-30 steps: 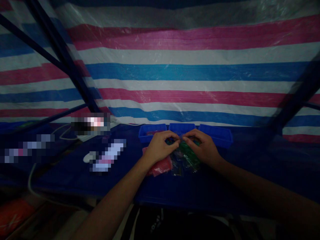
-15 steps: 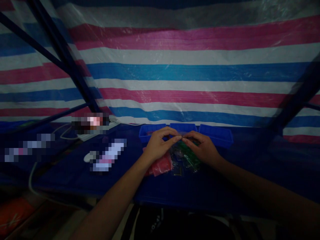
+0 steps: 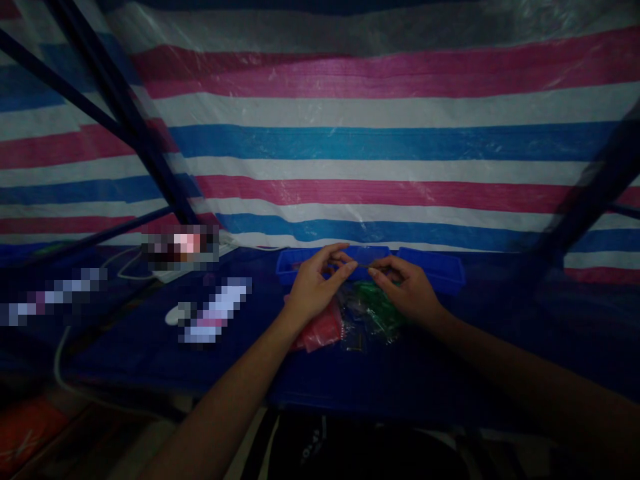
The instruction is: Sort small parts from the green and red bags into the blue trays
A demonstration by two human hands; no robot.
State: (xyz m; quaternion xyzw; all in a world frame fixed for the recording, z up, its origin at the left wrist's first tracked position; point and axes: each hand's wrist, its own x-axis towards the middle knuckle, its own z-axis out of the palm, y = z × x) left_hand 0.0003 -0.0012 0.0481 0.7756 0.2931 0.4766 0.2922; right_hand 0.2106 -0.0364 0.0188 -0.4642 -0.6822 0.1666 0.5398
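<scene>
The only writing in view is the white lettering (image 3: 313,443) on your dark clothing, below the worktop's near edge; it runs at a slant and is too dim and small to read. Any print on the screen-like panel (image 3: 220,310), toward the worktop's left side, is lost under blurred blocks.

Three shallow blue containers stand in a row along the far edge of the worktop (image 3: 345,380). The left bin (image 3: 286,270) shows a trace of something reddish inside, mostly hidden by your hand. The middle bin (image 3: 375,253) is partly covered by your fingers, so you cannot tell what it holds. The right bin (image 3: 440,268) shows its blue inner walls.

Your left hand (image 3: 317,283) and right hand (image 3: 411,290) face each other, each with a narrow pinch of thumb and fingers on a thin dark piece (image 3: 364,266), too small to identify. It spans the short gap between your fingertips, above the worktop and in front of the middle bin.

Nearer you lie red packets (image 3: 323,328) to the left, a small clear bag (image 3: 354,339) with something dark and narrow in it, and a shiny green packet (image 3: 384,313) beside it, under your right hand.
</scene>
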